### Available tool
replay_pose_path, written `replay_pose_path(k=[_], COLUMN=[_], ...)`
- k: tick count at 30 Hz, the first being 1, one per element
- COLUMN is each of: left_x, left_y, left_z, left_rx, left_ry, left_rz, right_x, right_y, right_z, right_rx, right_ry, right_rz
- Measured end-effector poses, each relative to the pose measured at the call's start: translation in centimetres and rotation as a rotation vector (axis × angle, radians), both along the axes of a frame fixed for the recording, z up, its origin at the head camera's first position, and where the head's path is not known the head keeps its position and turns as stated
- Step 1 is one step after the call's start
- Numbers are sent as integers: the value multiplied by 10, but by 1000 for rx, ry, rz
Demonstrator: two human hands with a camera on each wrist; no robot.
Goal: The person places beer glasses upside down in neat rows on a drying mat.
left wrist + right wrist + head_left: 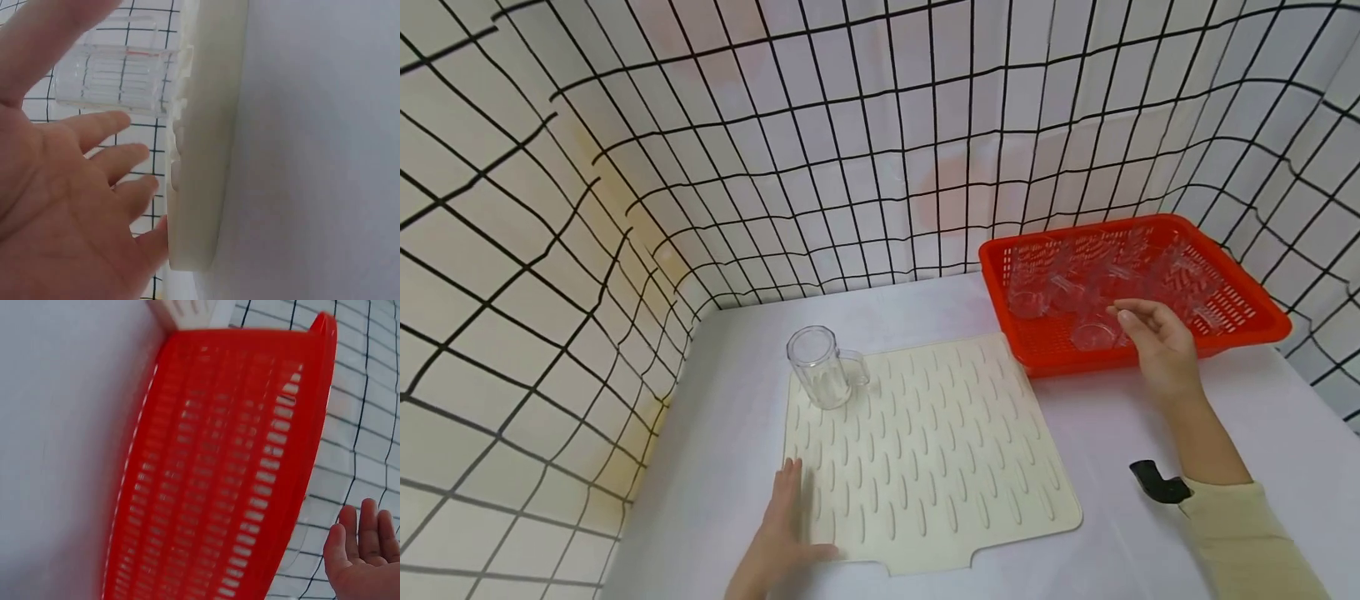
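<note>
A clear glass mug (823, 379) stands upright near the far left corner of the cream ridged mat (940, 467), its handle turned right. My left hand (778, 533) lies at the mat's left edge with fingers extended; in the left wrist view its little finger (153, 244) meets that edge. Over the near side of the red plastic basket (1075, 363), my right hand (1165, 354) hovers with fingers loosely bent and nothing between them. Several clear glass mugs (1093, 333) lie inside the basket, partly hidden by that hand.
Black wire grid panels (850, 150) rise behind and on both sides, with pale cloth beyond them. The basket stands on the white table (1120, 467) at the mat's far right corner. A black curved piece (1159, 483) sticks out at my right cuff.
</note>
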State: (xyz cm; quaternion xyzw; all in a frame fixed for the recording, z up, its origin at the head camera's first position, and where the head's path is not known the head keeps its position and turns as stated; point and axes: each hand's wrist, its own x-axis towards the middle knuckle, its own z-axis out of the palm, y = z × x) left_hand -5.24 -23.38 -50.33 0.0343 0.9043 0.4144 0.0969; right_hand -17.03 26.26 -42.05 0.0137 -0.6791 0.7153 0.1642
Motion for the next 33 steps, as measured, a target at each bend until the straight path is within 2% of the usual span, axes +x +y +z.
replay_pose_path(k=[3,7,15,20,26,33], left_x=[3,3,3,3,3,4], left_y=[-3,-4,-5,-5,-4,-5], left_z=[-4,-6,-2,0,2,1], left_rx=[-16,-18,-25,-19,-16,-20], left_ry=[-27,-58,-95,-90,-94,-84], left_rz=[-1,-3,10,12,15,20], right_x=[-4,-9,-19,-26,-34,-38], right_y=[14,32,57,67,72,72], right_z=[1,1,-7,-11,-12,-13], right_rx=[-34,23,264,401,624,772], right_ry=[-25,-98,-300,-376,-464,-457], right_rz=[-46,-122,-172,-174,-140,-69])
